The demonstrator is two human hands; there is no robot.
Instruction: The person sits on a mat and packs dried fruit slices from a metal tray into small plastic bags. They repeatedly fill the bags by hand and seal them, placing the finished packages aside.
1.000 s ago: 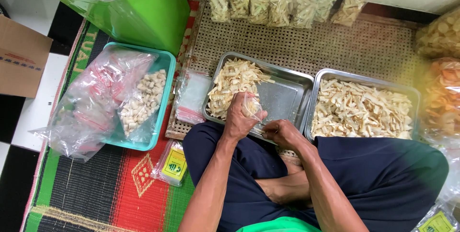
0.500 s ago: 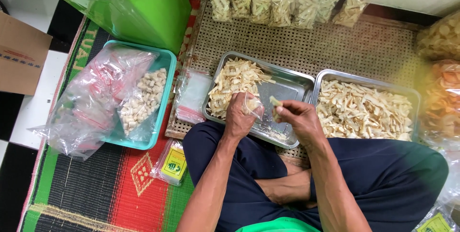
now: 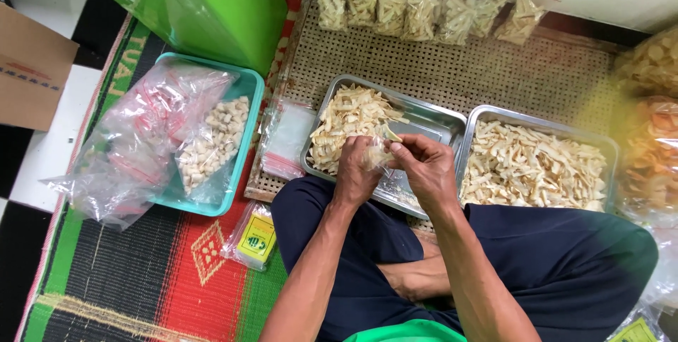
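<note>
The person sits cross-legged on a striped woven mat (image 3: 141, 292), a small yellow packet (image 3: 256, 240) lying by the left knee. Both hands meet over the near steel tray (image 3: 431, 120): the left hand (image 3: 355, 172) is closed around a small clear bag (image 3: 374, 153), and the right hand (image 3: 424, 165) pinches what looks like a pale chip (image 3: 390, 132) at the bag's mouth. That tray is half full of chips; a second steel tray (image 3: 544, 165) to the right is full. Left lies a teal basket (image 3: 244, 95) holding plastic bags. Farther off, filled bags (image 3: 424, 10) line the rattan mat (image 3: 459, 70).
</note>
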